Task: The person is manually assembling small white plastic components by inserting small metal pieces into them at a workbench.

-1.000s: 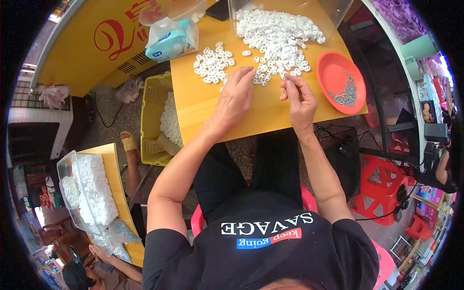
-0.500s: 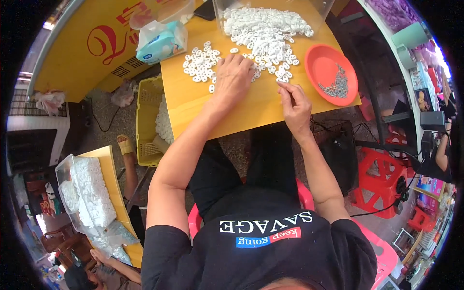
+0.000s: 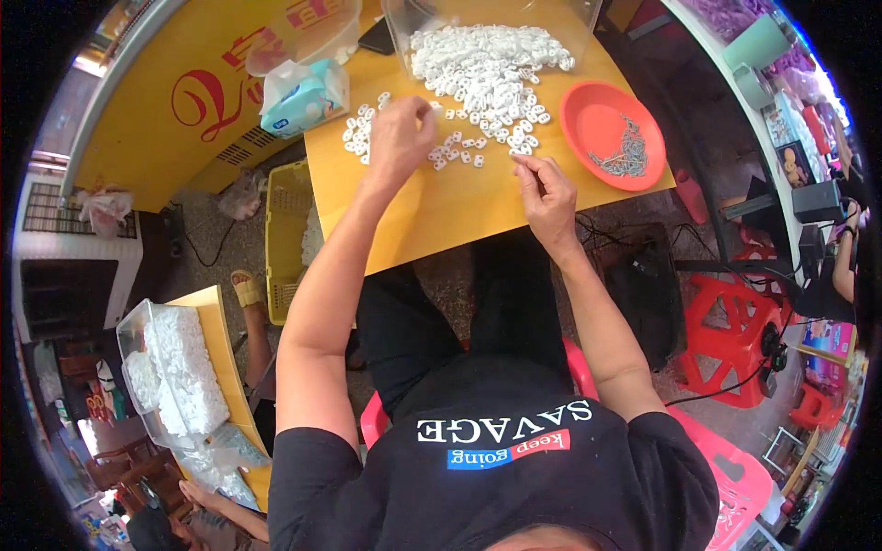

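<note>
My left hand [image 3: 400, 138] is over the yellow wooden table [image 3: 459, 216], fingers pinched on a small white plastic piece. It sits between a small cluster of white pieces [image 3: 360, 130] and scattered ones [image 3: 487, 138]. My right hand [image 3: 547, 195] rests near the table's front edge. Its thumb and fingers pinch something too small to make out. A big heap of white pieces [image 3: 482, 60] spills from a clear bin [image 3: 404, 28] at the back. To the right of my right hand a red plate [image 3: 588, 115] holds small metal parts [image 3: 625, 156].
A teal tissue pack [image 3: 299, 96] and a clear bag lie at the table's left corner. On the floor to the left is a yellow crate [image 3: 287, 230]. A clear tub of white parts [image 3: 179, 367] stands lower left, and red plastic stools [image 3: 735, 321] are on the right.
My left hand has lifted off the table and closed its fingers near the scattered white pieces. My right hand stays pinched near the front edge. The view has shifted a little.
</note>
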Available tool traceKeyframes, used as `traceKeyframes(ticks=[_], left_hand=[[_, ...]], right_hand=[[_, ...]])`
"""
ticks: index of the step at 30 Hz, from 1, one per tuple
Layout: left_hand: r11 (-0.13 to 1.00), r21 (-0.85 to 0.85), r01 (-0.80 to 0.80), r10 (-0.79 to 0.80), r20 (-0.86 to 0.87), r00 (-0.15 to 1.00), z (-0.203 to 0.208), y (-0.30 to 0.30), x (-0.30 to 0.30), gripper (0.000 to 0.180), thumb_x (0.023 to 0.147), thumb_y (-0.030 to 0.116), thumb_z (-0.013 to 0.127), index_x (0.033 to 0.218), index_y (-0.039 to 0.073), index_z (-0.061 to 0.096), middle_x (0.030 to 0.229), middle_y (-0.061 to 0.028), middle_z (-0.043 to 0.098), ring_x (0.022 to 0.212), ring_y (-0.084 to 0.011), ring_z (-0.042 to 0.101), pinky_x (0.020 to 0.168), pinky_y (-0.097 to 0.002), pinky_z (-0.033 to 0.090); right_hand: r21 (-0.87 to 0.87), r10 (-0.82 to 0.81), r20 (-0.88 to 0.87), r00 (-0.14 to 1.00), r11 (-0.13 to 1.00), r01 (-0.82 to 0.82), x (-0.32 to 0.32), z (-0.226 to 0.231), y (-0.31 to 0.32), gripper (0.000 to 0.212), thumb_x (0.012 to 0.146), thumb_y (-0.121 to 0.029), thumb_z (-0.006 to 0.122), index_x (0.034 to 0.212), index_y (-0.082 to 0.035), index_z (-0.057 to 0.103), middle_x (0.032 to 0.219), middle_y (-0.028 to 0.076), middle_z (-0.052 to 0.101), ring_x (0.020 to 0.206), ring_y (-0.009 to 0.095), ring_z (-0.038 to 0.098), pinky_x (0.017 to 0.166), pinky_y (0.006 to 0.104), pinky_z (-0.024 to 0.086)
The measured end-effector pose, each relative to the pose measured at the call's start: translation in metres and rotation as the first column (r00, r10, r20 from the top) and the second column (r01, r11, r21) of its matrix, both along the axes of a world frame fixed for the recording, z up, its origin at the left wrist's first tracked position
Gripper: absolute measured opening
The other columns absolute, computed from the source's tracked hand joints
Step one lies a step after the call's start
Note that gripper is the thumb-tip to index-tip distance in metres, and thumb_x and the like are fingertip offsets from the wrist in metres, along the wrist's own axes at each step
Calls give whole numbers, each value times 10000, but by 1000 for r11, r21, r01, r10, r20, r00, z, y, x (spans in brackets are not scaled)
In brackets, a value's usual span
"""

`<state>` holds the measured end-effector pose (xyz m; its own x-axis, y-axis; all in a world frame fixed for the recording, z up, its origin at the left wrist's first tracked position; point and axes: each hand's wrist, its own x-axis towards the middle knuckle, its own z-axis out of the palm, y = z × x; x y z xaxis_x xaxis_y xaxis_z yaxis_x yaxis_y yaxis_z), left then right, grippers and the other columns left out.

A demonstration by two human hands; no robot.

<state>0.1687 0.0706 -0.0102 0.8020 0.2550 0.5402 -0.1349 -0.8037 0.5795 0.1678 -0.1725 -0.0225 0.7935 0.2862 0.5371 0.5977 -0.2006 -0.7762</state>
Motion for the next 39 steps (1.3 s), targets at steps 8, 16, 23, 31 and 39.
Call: traceKeyframes(ticks=[8,16,23,31,39], left_hand=[[931,344,-126,121,36,992,7,26,-32,157,794,111,655,943,64,638,951,-131,600,934,-341,536,771,-432,437],[991,108,78,-72,-53,996,-9,-56,-90,471,843,32,596,1269,-114,457,1333,-314,448,1263,-451,419,1074,-474,352],[996,59,70,-65,-90,994,-23,-79,-71,534,872,77,580,1326,-129,390,1374,-333,406,1305,-474,368,1104,-483,310],[994,74,81,-76,-66,995,-22,-66,-29,548,895,160,593,1321,-120,393,1362,-311,432,1295,-455,387,1094,-477,321],[967,216,134,-137,-3,991,-24,-51,-21,414,890,166,602,1217,-73,518,1246,-242,541,1214,-423,465,1037,-469,379]], right_hand=[[-19,-11,-10,1000,1000,11,-5,2,-1,142,899,-12,604,1027,-4,666,814,80,629,658,160,588,578,279,460],[-20,-5,-8,1000,1000,5,-6,2,0,156,915,-18,585,1046,-4,670,801,63,627,649,115,560,574,249,439],[-20,-6,-30,1000,1000,6,-4,-1,0,143,917,-33,595,1037,-15,671,796,73,611,648,137,568,582,269,454],[-6,-5,-17,1000,1000,5,-4,-1,0,126,914,-39,605,1020,-11,667,811,82,623,652,148,584,575,279,458],[2,-6,-1,1000,1000,6,-4,-3,-1,140,913,-23,594,1031,-6,667,799,74,626,667,140,589,609,259,462]])
